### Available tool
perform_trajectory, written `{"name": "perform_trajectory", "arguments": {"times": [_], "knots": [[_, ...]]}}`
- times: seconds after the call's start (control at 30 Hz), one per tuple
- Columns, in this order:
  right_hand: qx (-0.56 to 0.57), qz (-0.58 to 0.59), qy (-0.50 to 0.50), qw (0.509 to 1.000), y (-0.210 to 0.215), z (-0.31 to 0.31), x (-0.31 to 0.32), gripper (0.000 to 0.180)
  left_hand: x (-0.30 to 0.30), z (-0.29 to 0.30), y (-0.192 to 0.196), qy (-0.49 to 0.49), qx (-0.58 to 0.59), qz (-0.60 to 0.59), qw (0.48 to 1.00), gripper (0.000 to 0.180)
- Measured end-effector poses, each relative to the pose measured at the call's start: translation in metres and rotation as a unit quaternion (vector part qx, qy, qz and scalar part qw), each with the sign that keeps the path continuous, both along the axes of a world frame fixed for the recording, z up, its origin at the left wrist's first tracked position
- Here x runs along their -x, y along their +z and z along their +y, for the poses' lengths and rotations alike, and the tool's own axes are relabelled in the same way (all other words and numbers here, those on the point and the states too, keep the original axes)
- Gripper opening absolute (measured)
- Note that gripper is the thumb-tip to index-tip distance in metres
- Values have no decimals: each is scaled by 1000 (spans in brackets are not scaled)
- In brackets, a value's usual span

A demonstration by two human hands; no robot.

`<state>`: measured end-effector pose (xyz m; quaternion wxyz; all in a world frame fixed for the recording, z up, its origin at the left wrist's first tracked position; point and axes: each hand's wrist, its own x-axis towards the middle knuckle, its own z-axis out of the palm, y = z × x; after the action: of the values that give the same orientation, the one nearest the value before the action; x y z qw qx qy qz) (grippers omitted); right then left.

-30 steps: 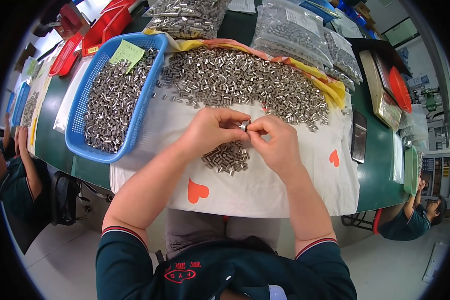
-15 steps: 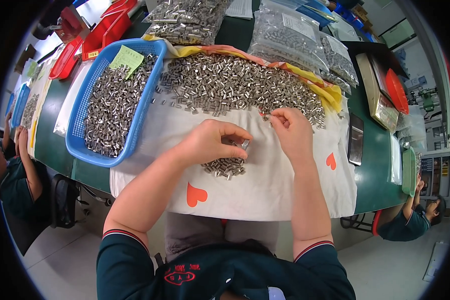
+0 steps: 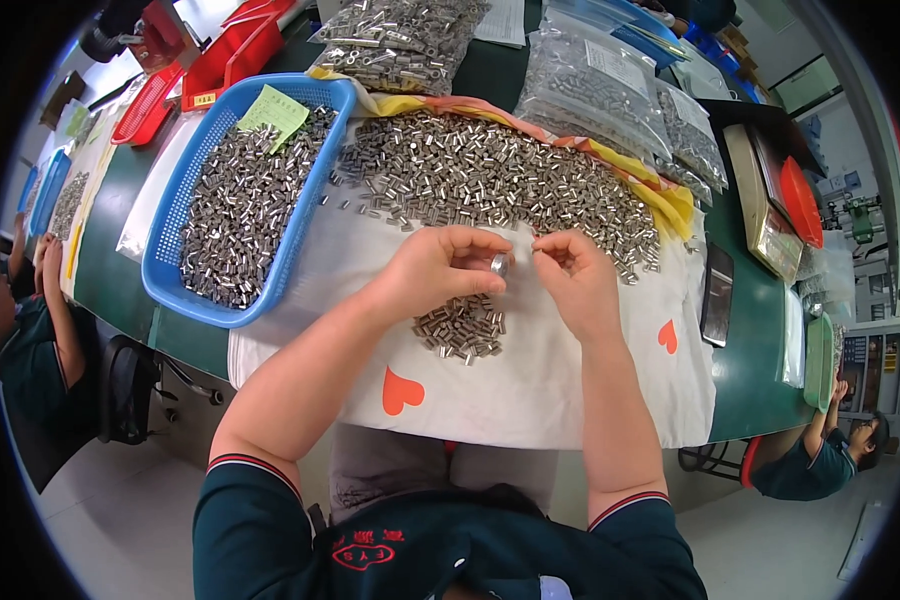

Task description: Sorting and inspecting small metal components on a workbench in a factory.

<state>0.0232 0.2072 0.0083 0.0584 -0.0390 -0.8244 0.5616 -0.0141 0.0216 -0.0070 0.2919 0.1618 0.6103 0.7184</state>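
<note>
My left hand [image 3: 448, 265] is curled, gripping short shiny metal sleeves [image 3: 499, 265] between thumb and fingers; how many is hidden. Just right of it, my right hand [image 3: 580, 283] is closed in a pinch, its fingertips a small gap from the left hand's. Whatever the pinch holds is too small to make out. Below my left hand lies a small heap of metal sleeves [image 3: 460, 328] on the white cloth [image 3: 510, 400]. Beyond both hands spreads a large pile of similar sleeves [image 3: 470, 165], bordered by a rolled yellow and pink cloth edge [image 3: 540, 133].
At left stands a blue basket [image 3: 157, 270] of sleeves with a yellow-green note [image 3: 273, 117]. Plastic bags of metal parts [image 3: 390, 45] lie at the back, beside more bags [image 3: 595, 90]. A phone [image 3: 716, 295] rests at right. Other people sit at both sides.
My left hand has risen slightly away from the small heap. My right hand has drawn back from the large pile's edge, bringing its fingertips nearer to the left hand. The view has shifted slightly.
</note>
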Motion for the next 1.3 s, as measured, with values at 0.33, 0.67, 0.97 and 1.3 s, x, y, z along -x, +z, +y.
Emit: {"name": "perform_trajectory", "arguments": {"times": [0.33,0.67,0.97,1.3], "knots": [[53,15,103,993,0,-18,-3,7,-1,-7,-7,41,-34,-14,998,35],[-107,127,90,982,0,-19,-10,7,-1,-4,-5,48,44,122,990,36],[-9,28,131,991,-2,5,-9,15,-7,-6,9,-16,42,155,987,35],[-353,119,83,924,-9,-6,18,12,-2,-26,5,-23,132,184,974,39]]}}
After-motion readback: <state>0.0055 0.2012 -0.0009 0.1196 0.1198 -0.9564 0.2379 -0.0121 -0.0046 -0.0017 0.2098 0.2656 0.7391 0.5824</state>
